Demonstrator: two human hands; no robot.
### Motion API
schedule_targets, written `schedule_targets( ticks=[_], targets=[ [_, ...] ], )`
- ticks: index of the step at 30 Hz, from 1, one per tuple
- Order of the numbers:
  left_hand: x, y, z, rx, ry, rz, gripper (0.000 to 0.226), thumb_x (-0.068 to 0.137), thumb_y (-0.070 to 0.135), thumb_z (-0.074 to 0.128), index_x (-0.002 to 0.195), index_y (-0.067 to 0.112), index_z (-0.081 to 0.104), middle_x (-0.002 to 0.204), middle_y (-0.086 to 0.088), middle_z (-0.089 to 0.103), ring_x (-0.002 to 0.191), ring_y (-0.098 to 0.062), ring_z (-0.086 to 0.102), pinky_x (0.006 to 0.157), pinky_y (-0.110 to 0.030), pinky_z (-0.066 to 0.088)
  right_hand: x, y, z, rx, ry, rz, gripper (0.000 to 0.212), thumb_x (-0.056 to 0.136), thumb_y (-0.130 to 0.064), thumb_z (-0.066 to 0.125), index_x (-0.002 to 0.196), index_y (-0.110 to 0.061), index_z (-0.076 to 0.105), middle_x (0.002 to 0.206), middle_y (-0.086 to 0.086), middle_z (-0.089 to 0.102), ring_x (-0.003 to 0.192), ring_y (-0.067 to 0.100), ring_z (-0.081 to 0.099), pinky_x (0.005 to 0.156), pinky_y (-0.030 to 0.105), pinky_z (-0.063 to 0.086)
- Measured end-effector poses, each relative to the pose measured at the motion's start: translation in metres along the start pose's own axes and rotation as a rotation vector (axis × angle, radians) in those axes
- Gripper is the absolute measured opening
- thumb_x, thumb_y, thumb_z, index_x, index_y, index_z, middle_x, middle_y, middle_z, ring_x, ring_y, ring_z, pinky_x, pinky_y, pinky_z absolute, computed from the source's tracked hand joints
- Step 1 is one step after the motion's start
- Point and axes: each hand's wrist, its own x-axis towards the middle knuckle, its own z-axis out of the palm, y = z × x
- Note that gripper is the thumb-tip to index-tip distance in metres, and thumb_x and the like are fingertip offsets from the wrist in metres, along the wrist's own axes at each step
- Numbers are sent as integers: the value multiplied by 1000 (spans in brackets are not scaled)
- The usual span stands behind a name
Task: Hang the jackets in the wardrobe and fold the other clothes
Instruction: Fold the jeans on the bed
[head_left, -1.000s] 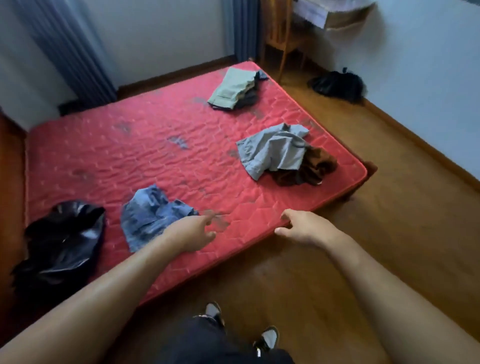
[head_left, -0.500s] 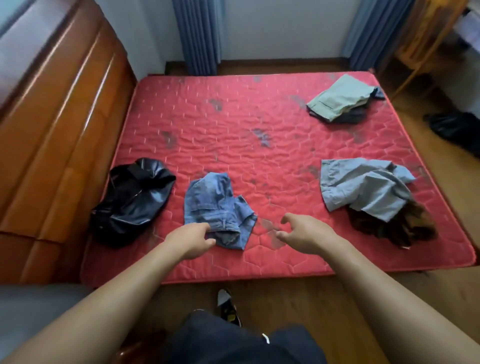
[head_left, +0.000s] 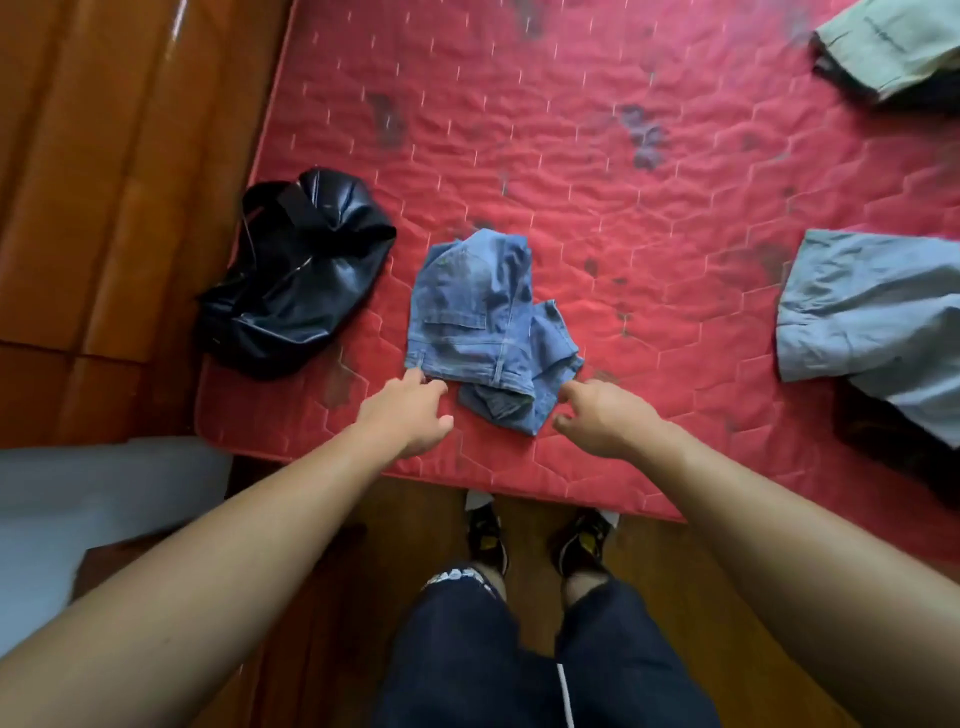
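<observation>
The denim garment (head_left: 475, 322) lies crumpled on the red mattress (head_left: 649, 223) at centre frame, near the mattress's lower edge. The left hand (head_left: 410, 410) sits at the garment's lower left corner, fingers extended, fingertips touching the waistband edge. The right hand (head_left: 605, 418) is at the garment's lower right edge, fingers loosely curled and gripping nothing; whether it touches the cloth cannot be determined. A black jacket (head_left: 296, 275) lies to the left of the denim, apart from it. At right frame a grey-blue shirt (head_left: 872, 317) rests on a dark brown garment (head_left: 898, 462). A pale green garment (head_left: 893, 47) occupies the upper right corner.
</observation>
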Motion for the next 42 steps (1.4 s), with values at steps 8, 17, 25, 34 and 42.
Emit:
schedule_targets(
  ticks=[8, 17, 25, 34, 42],
  targets=[
    [164, -6, 100, 145, -100, -37, 46, 99, 39, 49, 144, 29, 48, 163, -12, 11, 145, -33, 24, 103, -54, 41, 162, 51, 112, 15, -109, -29, 53, 97, -48, 53, 147, -34, 42, 137, 19, 41, 130, 45, 41, 109, 53, 41],
    [268, -23, 168, 325, 1, 102, 50, 99, 45, 50, 143, 23, 46, 168, -13, -9, 156, -30, -9, 121, -61, 14, 239, 55, 196, 220, 179, 18, 31, 100, -40, 52, 125, -23, 57, 133, 4, 47, 130, 36, 40, 100, 53, 45],
    [197, -22, 90, 104, 544, 242, 35, 82, 20, 72, 111, 11, 55, 116, -13, 52, 98, -40, 59, 85, -55, 51, 179, 19, 102, 520, 769, -30, 26, 81, -5, 60, 106, -11, 64, 106, 8, 56, 94, 32, 58, 81, 45, 49],
    [56, -24, -131, 45, 730, 318, 57, 76, 5, 75, 121, 28, 48, 114, -3, 41, 103, -30, 47, 64, -51, 56, 14, -1, -125, -157, 751, -110, 42, 82, -1, 56, 119, -19, 47, 99, 9, 40, 76, 35, 52, 59, 42, 46],
    [-100, -11, -304, 323, 790, 399, 66, 90, 12, 63, 145, 36, 35, 101, 1, 49, 81, -33, 64, 63, -39, 51, -153, -38, -272, -558, 890, -115, 46, 92, -15, 51, 130, -32, 30, 96, 14, 51, 74, 41, 68, 54, 44, 48]
  ],
)
